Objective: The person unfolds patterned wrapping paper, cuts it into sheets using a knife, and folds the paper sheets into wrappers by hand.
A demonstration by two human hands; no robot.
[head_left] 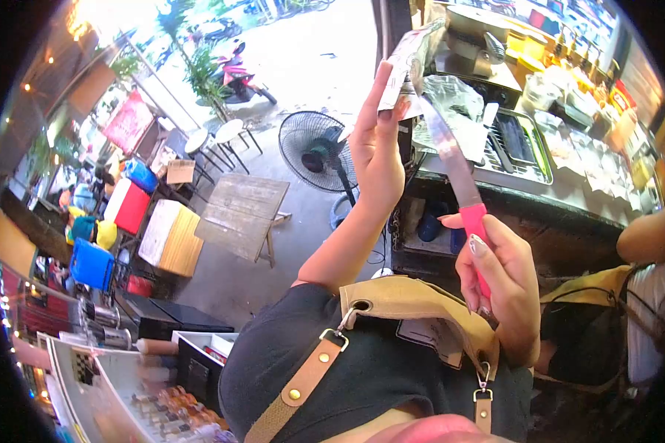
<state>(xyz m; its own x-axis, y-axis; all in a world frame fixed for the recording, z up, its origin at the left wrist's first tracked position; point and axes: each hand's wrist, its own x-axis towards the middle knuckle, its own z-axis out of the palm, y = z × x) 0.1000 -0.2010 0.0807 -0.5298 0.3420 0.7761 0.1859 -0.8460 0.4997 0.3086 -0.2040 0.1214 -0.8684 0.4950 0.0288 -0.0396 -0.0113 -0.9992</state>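
My left hand [380, 140] is raised at the upper middle, its fingers and thumb closed on a whitish printed packet [405, 70]. In my right hand [504, 277], lower and to the right, is the pink-red handle of a knife [457, 166]. The knife's long metal blade points up and to the left, and its tip is close to the packet's lower edge. Whether the tip touches the packet I cannot tell. Behind the blade, a clear plastic bag [451, 100] lies on the counter.
A counter [495, 181] at the right bears a metal tray [543, 159], clear containers and bottles. A co-worker's arm [646, 236] shows at the right edge. A standing fan [314, 151], a wooden table [244, 210] and stools [229, 133] are on the left.
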